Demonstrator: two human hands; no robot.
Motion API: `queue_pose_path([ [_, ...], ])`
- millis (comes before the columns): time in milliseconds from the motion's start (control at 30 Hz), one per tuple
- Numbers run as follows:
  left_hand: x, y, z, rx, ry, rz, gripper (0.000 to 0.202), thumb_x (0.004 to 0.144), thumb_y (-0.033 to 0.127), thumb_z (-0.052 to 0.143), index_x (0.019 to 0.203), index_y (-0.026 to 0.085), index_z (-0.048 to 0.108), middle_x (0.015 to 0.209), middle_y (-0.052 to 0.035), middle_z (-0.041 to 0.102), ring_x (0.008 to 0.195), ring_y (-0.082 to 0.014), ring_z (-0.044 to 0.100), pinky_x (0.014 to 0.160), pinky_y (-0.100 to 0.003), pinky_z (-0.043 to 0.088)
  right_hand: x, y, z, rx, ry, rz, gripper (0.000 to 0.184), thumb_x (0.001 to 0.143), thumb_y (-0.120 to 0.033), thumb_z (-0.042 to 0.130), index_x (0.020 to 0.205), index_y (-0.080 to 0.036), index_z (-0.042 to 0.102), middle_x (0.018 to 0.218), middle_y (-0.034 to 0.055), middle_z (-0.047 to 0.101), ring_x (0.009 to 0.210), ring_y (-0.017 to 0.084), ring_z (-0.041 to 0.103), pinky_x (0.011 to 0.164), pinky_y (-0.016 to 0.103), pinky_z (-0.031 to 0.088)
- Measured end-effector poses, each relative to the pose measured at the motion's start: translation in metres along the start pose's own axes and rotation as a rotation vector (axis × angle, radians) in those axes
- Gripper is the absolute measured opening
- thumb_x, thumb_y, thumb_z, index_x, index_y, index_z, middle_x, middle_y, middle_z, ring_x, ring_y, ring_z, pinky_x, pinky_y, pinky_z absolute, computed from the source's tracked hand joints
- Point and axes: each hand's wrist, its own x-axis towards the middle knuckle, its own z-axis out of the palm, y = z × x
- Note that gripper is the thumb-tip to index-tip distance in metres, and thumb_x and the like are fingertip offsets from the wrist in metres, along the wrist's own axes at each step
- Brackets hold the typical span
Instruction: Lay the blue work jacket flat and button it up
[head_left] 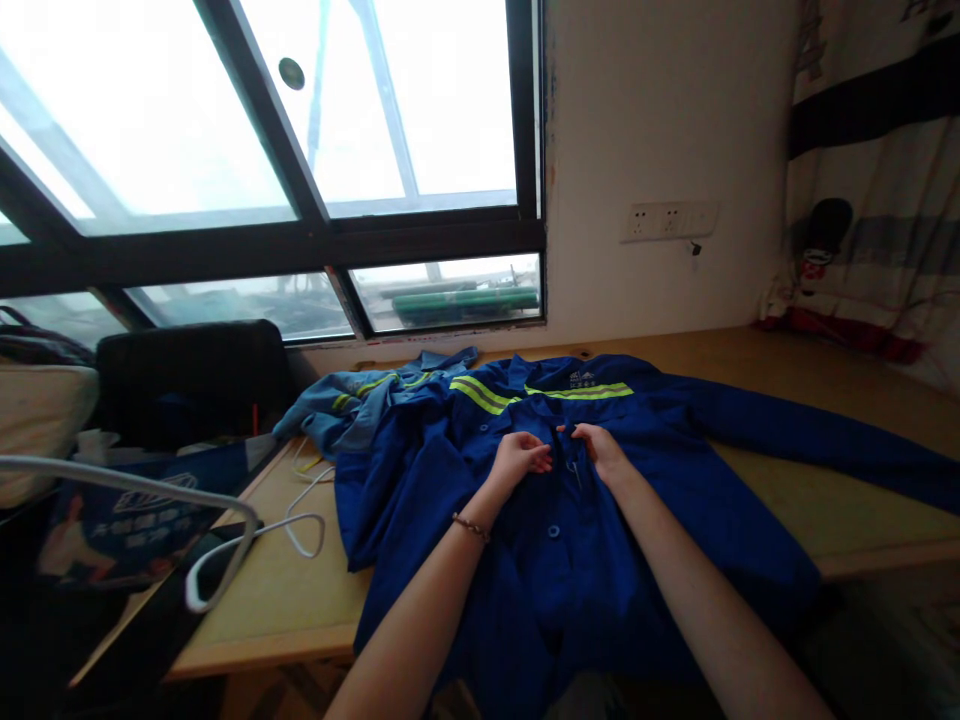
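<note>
A dark blue work jacket with yellow-green reflective stripes lies spread out, front up, on a wooden table. My left hand pinches the jacket's front edge near the chest, fingers curled. My right hand grips the opposite front edge, close beside the left. A blue button shows lower down the front. A bead bracelet circles my left wrist.
A lighter blue garment is bunched at the table's back left. A white hanger lies near the left edge. A dark bag and a cushion sit left. Window behind, wall sockets, curtain right.
</note>
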Motion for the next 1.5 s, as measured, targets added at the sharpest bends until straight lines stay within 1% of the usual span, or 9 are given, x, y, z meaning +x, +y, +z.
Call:
queue_pose_path([
  [100, -0.007, 0.008, 0.002, -0.293, -0.009, -0.041, 0.02, 0.066, 0.023, 0.067, 0.073, 0.01, 0.053, 0.069, -0.0105, 0.066, 0.063, -0.0181, 0.064, 0.058, -0.027, 0.051, -0.003, 0.001, 0.004, -0.038, -0.035, 0.058, 0.025, 0.057, -0.014, 0.046, 0.072, -0.012, 0.066, 0.062, 0.0048, 0.065, 0.054, 0.015, 0.058, 0.051, 0.023, 0.046],
  [200, -0.011, 0.01, 0.001, -0.414, -0.03, -0.021, 0.021, 0.063, 0.019, 0.07, 0.073, 0.009, 0.053, 0.07, -0.0121, 0.066, 0.068, -0.0202, 0.065, 0.063, -0.029, 0.053, -0.003, 0.003, 0.007, -0.078, -0.024, 0.026, 0.022, 0.057, -0.013, 0.047, 0.068, -0.013, 0.066, 0.064, 0.0053, 0.065, 0.06, 0.016, 0.06, 0.056, 0.023, 0.048],
  [400, -0.008, 0.004, 0.003, -0.46, -0.012, 0.007, 0.02, 0.065, 0.016, 0.068, 0.075, 0.009, 0.052, 0.071, -0.0114, 0.066, 0.067, -0.0205, 0.065, 0.062, -0.028, 0.054, -0.002, 0.002, 0.008, -0.043, -0.061, 0.014, 0.02, 0.057, -0.012, 0.048, 0.066, -0.012, 0.066, 0.063, 0.0053, 0.065, 0.061, 0.017, 0.06, 0.057, 0.023, 0.047],
  [600, -0.008, 0.003, 0.002, -0.448, 0.077, -0.008, 0.016, 0.065, 0.015, 0.067, 0.073, 0.008, 0.055, 0.067, -0.01, 0.066, 0.059, -0.0169, 0.064, 0.059, -0.026, 0.053, -0.006, 0.002, 0.007, 0.013, -0.151, 0.052, 0.02, 0.069, -0.024, 0.05, 0.068, -0.012, 0.066, 0.065, 0.0067, 0.065, 0.057, 0.014, 0.059, 0.052, 0.021, 0.045],
  [700, -0.007, 0.003, 0.001, -0.425, 0.11, -0.013, 0.016, 0.063, 0.016, 0.069, 0.071, 0.008, 0.057, 0.063, -0.0074, 0.064, 0.055, -0.0147, 0.063, 0.058, -0.026, 0.053, -0.005, 0.007, 0.008, -0.044, -0.167, -0.023, 0.016, 0.061, -0.024, 0.062, 0.073, -0.013, 0.066, 0.062, 0.0046, 0.065, 0.058, 0.014, 0.059, 0.056, 0.023, 0.045],
  [833, -0.008, 0.003, 0.001, -0.393, 0.129, -0.006, 0.019, 0.06, 0.02, 0.071, 0.07, 0.009, 0.059, 0.059, -0.0053, 0.063, 0.053, -0.0135, 0.061, 0.056, -0.026, 0.053, -0.003, 0.012, 0.011, -0.266, -0.049, -0.21, 0.02, 0.055, -0.028, 0.068, 0.069, -0.014, 0.066, 0.056, 0.0024, 0.063, 0.052, 0.016, 0.057, 0.053, 0.026, 0.044],
  [1067, -0.007, 0.001, 0.004, -0.293, 0.14, -0.019, 0.025, 0.06, 0.032, 0.07, 0.065, 0.01, 0.061, 0.056, -0.0031, 0.06, 0.051, -0.0111, 0.057, 0.051, -0.022, 0.049, -0.01, 0.015, 0.014, -0.811, 0.079, -0.568, 0.012, 0.065, -0.029, 0.059, 0.06, -0.018, 0.061, 0.056, 0.0016, 0.063, 0.054, 0.015, 0.059, 0.056, 0.025, 0.042],
  [1267, -0.007, -0.002, 0.006, -0.304, 0.181, -0.018, 0.019, 0.058, 0.024, 0.07, 0.061, 0.011, 0.057, 0.054, 0.0, 0.055, 0.048, -0.0081, 0.052, 0.047, -0.019, 0.045, -0.014, 0.016, 0.018, -1.014, 0.112, -0.652, 0.007, 0.066, -0.026, 0.059, 0.062, -0.02, 0.06, 0.059, 0.0008, 0.063, 0.057, 0.015, 0.058, 0.054, 0.023, 0.039],
  [1500, -0.004, -0.009, 0.005, -0.466, 0.195, -0.103, 0.017, 0.061, 0.016, 0.067, 0.069, 0.013, 0.052, 0.056, 0.0017, 0.052, 0.049, -0.008, 0.053, 0.052, -0.023, 0.047, -0.01, 0.017, 0.016, -0.925, 0.095, -0.629, 0.012, 0.067, -0.03, 0.06, 0.063, -0.019, 0.057, 0.06, 0.0009, 0.062, 0.057, 0.015, 0.058, 0.055, 0.023, 0.039],
])
